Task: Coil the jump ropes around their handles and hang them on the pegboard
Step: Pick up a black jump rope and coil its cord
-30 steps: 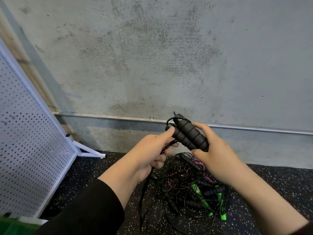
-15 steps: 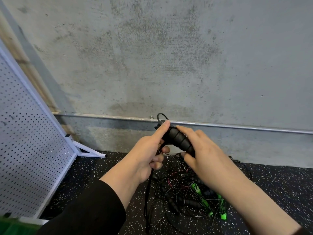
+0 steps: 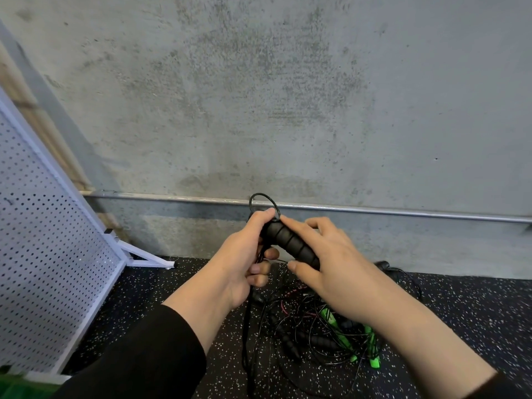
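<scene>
Concrete wall (image 3: 288, 96) — metal pipe (image 3: 403, 211), speckled floor (image 3: 460, 312).

Matt ribbed, seemingly foam handle (image 3: 290, 243), glossy thin cord (image 3: 263, 198), rough concrete wall (image 3: 288, 96), speckled rubber floor (image 3: 460, 306).

Black ribbed handles (image 3: 290, 243), tilted, rope looped above (held aloft). Tangled jump ropes (image 3: 316, 332) on floor. White pegboard (image 3: 43, 254) leaning at left.

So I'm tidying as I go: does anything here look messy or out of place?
Yes: the jump ropes on the floor lie in one tangled heap, black, pink and green cords crossing. The pegboard at left shows nothing hung in its visible part.
</scene>
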`<state>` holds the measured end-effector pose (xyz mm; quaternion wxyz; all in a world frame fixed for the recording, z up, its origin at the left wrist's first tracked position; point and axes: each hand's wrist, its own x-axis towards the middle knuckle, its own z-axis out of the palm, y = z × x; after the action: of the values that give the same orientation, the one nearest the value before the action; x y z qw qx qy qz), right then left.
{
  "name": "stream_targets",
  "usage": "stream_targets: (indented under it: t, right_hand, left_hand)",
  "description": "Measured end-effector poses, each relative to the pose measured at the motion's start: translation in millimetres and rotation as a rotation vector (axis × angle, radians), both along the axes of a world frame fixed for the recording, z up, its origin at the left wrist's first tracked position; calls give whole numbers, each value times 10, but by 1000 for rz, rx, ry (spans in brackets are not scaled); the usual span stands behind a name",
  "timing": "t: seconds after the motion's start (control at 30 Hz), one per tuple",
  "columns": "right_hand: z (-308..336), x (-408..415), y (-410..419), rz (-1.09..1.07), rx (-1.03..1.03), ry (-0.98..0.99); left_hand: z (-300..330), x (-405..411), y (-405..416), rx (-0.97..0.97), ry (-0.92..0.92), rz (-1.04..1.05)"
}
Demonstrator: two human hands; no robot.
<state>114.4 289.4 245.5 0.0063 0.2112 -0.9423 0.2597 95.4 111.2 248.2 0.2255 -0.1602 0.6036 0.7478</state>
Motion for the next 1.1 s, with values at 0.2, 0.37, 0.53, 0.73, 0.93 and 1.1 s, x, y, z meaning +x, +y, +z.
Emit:
stream_targets:
  t: [0.2, 0.37, 0.53, 0.73, 0.93, 1.1]
  right_hand:
    - [94, -84, 63, -184, -517, -22]
    - [142, -131, 92, -325, -976, -415]
    - [200, -181, 65, -334, -1076, -416]
    - [198, -58, -125, -435, -1115, -530]
    - [261, -6, -20, -347, -1035, -802]
    - [303, 60, -22, -223, -984, -1076]
  left_hand:
    - [57, 17, 31, 4, 80, -39]
    - [96, 136, 112, -57, 90, -155]
    - [92, 139, 115, -59, 102, -125]
    - [127, 130, 109, -28, 197, -98]
    - [188, 122, 55, 42, 255, -92]
    - [195, 93, -9, 34, 270, -139]
